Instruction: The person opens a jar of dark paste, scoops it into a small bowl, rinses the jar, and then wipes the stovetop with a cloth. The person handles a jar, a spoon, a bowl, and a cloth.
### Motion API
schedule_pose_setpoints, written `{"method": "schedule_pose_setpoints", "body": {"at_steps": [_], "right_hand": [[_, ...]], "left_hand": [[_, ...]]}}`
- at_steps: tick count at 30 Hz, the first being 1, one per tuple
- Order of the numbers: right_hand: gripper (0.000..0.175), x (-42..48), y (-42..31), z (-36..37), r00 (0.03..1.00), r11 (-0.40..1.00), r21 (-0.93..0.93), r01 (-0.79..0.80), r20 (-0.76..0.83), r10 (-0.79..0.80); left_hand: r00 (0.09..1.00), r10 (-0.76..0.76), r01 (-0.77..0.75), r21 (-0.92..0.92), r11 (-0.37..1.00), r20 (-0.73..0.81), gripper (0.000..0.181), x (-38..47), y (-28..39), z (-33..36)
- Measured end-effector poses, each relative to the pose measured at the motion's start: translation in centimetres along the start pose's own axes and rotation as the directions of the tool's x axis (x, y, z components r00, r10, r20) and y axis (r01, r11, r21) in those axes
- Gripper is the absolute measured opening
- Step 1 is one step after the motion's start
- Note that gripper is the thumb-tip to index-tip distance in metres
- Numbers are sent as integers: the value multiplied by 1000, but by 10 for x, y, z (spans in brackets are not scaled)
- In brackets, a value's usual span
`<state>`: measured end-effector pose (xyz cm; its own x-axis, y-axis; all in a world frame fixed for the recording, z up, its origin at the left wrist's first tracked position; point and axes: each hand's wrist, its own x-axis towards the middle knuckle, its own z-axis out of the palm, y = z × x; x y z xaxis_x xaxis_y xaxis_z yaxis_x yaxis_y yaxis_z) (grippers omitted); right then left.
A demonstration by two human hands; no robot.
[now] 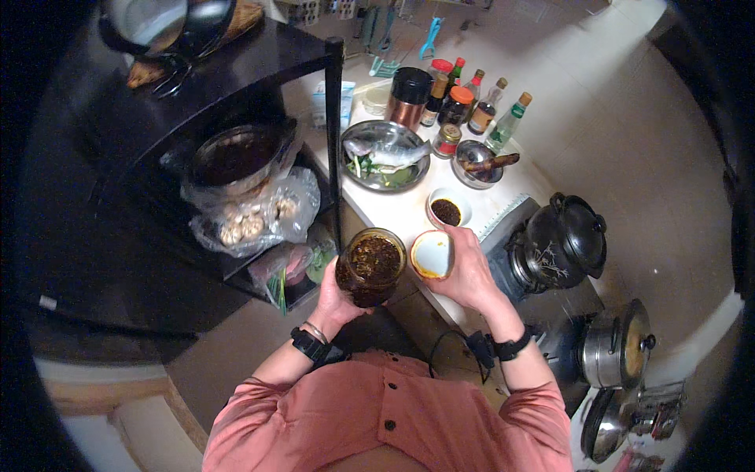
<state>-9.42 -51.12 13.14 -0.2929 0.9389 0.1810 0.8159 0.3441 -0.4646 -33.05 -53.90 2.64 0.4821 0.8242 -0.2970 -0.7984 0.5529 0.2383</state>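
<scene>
My left hand (333,295) holds an uncapped glass jar (373,265) with dark, oily, flaky contents. In my right hand (466,271) is a round lid (432,254), its white inside turned up and stained with orange oil. Just beyond that hand, a white bowl (462,203) on the white counter holds a dark sauce. Behind it stand a steel bowl (478,164) with a brown-handled utensil lying across it and a steel plate (386,156) with a whole fish and green herbs.
Sauce bottles (510,121) and jars line the counter's back. A black clay pot (560,242) sits on the stove at right, near a lidded steel pot (616,348). On the left, a black shelf rack (334,141) holds a glass bowl (236,156) and bagged garlic (245,229).
</scene>
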Motion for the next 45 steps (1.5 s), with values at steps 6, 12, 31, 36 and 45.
{"method": "schedule_pose_setpoints", "body": {"at_steps": [6,12,31,36,45], "right_hand": [[86,27,-61,-45,997,993,-93,66,-31,-69],[85,47,-77,-54,996,997,32,76,34,-78],[76,154,-35,-110,820,890,61,452,365,-441],[67,162,-38,-115,889,917,-130,378,329,-320],[62,157,-25,-98,979,990,-99,100,188,-80]], "left_hand": [[984,-164,147,206,967,64,56,43,44,-11],[941,-26,-164,518,839,339,58,63,53,-11],[926,-259,169,314,934,273,56,146,68,88],[932,-186,117,227,967,312,62,156,69,95],[933,-174,146,108,983,316,63,175,54,76]]}}
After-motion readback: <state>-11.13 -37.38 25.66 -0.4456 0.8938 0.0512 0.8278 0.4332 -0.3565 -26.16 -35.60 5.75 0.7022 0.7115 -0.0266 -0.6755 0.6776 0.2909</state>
